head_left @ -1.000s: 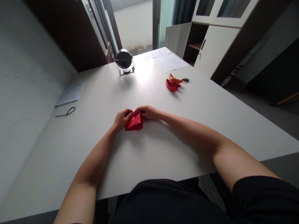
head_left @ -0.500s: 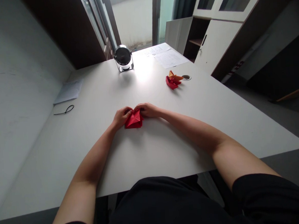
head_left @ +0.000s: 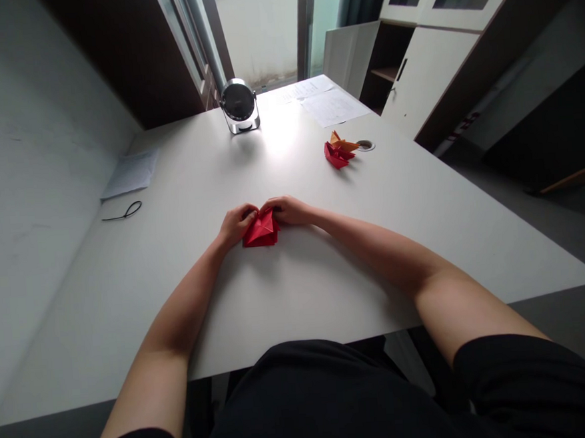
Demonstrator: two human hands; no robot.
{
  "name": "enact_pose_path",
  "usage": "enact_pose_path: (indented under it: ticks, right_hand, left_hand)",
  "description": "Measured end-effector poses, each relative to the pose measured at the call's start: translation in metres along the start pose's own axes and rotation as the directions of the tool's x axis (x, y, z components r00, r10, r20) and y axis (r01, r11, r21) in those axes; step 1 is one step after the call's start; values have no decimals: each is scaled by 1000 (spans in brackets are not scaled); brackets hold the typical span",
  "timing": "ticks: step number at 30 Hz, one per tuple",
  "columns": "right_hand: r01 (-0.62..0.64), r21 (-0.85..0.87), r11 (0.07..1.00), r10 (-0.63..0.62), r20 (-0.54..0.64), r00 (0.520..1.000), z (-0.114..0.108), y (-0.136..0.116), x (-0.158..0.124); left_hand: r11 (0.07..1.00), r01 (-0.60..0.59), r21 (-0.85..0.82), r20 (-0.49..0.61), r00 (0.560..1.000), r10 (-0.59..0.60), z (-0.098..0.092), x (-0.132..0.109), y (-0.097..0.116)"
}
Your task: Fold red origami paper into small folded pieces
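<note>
At the near part of a white table (head_left: 357, 288), between the person's two bare hands, I can see a piece of folded red paper (head_left: 261, 232) resting with its straight lower edge toward the person. The left hand (head_left: 236, 224) has it by the upper left side, fingers bent and closed on the paper. The right hand (head_left: 290, 210) curls over the upper right side, its fingers gripping there too; the fingertips are partly hidden, and I can't tell whether the two hands touch each other. Creases cross the front of the paper, and layers show at its lower right corner.

Farther off and to the right sit two more folded pieces, a red paper shape (head_left: 337, 158) in front and an orange paper shape (head_left: 343, 143) close behind it, just beside a round hole (head_left: 365, 145) in the tabletop. Beyond them, printed sheets (head_left: 337, 106) lie toward the far corner. A round, dark-faced device (head_left: 238, 101) stands upright on its metal stand near the far edge. Over on the left, by the wall (head_left: 24, 178), a thin black loop (head_left: 130, 209) lies near a pale flat packet (head_left: 132, 174).
</note>
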State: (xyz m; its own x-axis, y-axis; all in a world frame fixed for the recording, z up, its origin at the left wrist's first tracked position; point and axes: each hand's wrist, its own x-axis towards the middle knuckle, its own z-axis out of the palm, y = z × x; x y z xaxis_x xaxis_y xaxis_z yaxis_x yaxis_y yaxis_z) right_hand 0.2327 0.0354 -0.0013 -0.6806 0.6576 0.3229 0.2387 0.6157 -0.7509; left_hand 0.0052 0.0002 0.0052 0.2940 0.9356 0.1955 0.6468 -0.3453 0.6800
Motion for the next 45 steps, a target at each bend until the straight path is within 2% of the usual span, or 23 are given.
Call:
enact_pose_path:
  ticks: [25,36,45]
  right_hand:
    - [7,13,1000,-7,-7,1000,1,2,0]
    - [8,14,1000,-8,-5,1000,2,6,0]
    - [19,14,1000,-19,-13,1000,2,6,0]
  left_hand:
    - [999,15,-32,-20,1000,-16,3,0,-3]
    - [999,40,-17,-9,999,-40,0,-1,4]
    - [1000,25,0,-6,1000,-25,1,-1,2]
